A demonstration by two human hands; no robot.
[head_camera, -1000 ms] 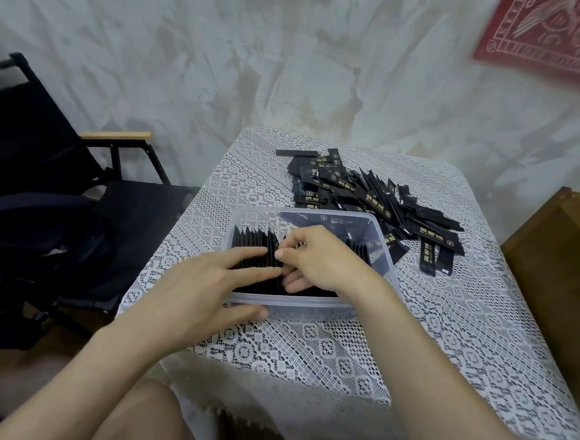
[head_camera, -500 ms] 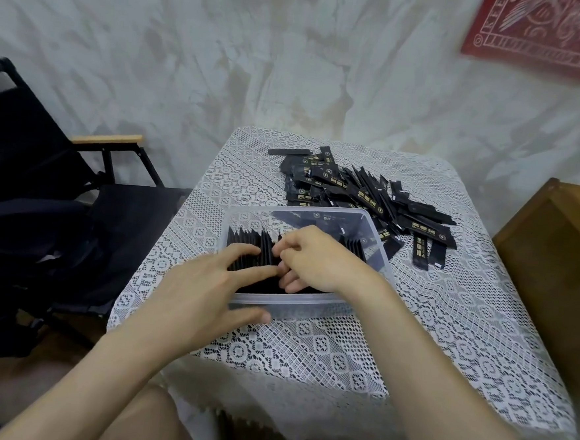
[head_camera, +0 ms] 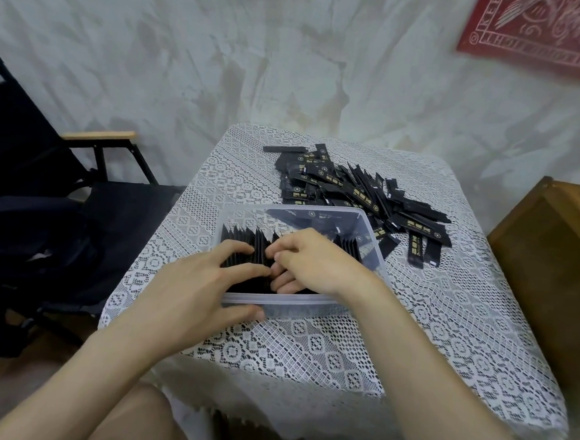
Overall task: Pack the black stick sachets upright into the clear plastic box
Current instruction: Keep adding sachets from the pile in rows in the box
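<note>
While sachets [head_camera: 242, 243] stand in the clear box [head_camera: 376, 239], left hand [head_camera: 187, 288] presses them open-fingered, right hand [head_camera: 313, 260] grips some.

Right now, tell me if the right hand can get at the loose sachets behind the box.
Probably yes: the right hand is over the clear box; the pile lies just beyond its far wall, uncovered.

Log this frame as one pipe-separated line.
packing underway | left hand: fingers on upright sachets, thumb outside clear box | right hand: fingers tucked among sachets | loose pile: behind box, unpacked
</note>
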